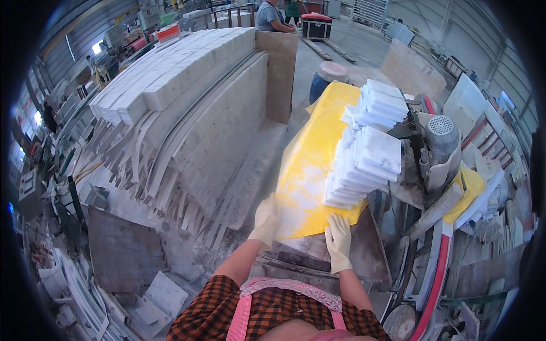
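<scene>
A yellow sheet (301, 165), dusted white in its near half, covers a slanting surface in front of me. On its right side stand two stacks of white, grey-veined stone tiles, the nearer stack (364, 165) and the farther stack (382, 102). My left hand (265, 220), in a pale glove, lies along the sheet's left edge with its fingers stretched out. My right hand (339, 236), gloved alike, rests flat on the near edge, just below the nearer stack, fingers extended. No tile is in either hand.
Long stacked stone slabs (193, 68) lean at the left beside a brown board (277, 74). A motor-driven machine (442, 136) stands right of the tiles. Behind the sheet is a blue drum (321, 85). A person (270, 17) is at the far back. Stone offcuts (165, 292) lie lower left.
</scene>
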`<move>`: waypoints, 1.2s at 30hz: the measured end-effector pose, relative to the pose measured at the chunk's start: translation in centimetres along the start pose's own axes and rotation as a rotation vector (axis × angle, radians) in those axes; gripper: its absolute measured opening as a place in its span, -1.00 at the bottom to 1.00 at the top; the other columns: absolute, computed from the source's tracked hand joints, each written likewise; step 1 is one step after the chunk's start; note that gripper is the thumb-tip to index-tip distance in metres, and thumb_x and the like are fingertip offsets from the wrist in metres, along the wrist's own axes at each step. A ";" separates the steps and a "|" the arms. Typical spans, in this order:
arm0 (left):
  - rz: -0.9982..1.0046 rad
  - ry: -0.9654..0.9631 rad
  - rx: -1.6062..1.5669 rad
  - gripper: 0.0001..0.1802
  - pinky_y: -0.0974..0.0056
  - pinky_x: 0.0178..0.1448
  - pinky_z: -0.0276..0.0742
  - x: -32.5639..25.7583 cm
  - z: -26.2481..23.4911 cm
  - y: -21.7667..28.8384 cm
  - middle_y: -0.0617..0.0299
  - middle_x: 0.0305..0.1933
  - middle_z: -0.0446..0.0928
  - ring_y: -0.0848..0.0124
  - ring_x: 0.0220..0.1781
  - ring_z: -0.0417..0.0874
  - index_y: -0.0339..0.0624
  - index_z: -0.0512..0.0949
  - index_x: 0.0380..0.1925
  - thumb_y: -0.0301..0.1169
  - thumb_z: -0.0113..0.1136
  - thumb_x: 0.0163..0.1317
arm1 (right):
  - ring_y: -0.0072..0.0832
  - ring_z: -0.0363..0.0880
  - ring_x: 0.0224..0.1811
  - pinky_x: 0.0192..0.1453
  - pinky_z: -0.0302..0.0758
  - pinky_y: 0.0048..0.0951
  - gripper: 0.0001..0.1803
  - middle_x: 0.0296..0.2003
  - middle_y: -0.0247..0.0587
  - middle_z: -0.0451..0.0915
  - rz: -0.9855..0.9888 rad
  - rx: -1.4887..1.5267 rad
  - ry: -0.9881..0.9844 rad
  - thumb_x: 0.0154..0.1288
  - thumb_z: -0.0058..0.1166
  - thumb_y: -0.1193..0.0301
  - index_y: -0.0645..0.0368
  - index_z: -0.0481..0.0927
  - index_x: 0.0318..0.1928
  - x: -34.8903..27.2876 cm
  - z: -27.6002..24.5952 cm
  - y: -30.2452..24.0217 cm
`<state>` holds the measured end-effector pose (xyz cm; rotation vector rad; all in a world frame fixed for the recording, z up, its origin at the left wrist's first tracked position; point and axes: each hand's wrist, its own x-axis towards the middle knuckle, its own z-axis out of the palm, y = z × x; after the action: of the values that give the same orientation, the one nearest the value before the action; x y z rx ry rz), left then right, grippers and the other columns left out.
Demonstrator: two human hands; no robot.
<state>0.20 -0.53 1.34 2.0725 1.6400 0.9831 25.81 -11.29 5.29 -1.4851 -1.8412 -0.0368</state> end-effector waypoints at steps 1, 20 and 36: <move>0.009 0.008 -0.010 -0.52 -0.12 0.16 0.51 0.0 0.1 -0.1 -0.21 -0.01 0.65 -0.14 0.06 0.62 -0.44 0.51 0.20 -0.30 0.06 0.42 | 0.11 0.55 0.26 0.45 0.33 0.12 -0.64 0.13 0.17 0.64 0.000 0.001 -0.001 0.34 0.12 0.49 0.40 0.61 0.10 0.0 0.0 0.0; -0.007 -0.013 -0.020 -0.49 -0.12 0.23 0.52 0.0 0.1 -0.4 -0.24 0.08 0.64 -0.17 0.12 0.63 -0.42 0.47 0.27 -0.29 0.04 0.45 | 0.09 0.53 0.28 0.47 0.31 0.09 -0.63 0.14 0.17 0.63 0.015 -0.011 -0.030 0.37 0.09 0.45 0.39 0.61 0.11 0.1 0.1 0.1; 0.004 0.003 -0.003 -0.50 -0.12 0.20 0.52 -0.1 0.2 -0.4 -0.22 0.05 0.64 -0.16 0.10 0.62 -0.43 0.47 0.26 -0.29 0.08 0.44 | 0.09 0.54 0.27 0.46 0.31 0.11 -0.63 0.13 0.17 0.64 0.012 0.005 -0.019 0.35 0.10 0.46 0.40 0.61 0.10 0.1 0.1 0.1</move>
<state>0.01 -0.47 0.91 2.0747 1.6357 0.9901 25.83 -11.15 5.28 -1.4978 -1.8465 -0.0128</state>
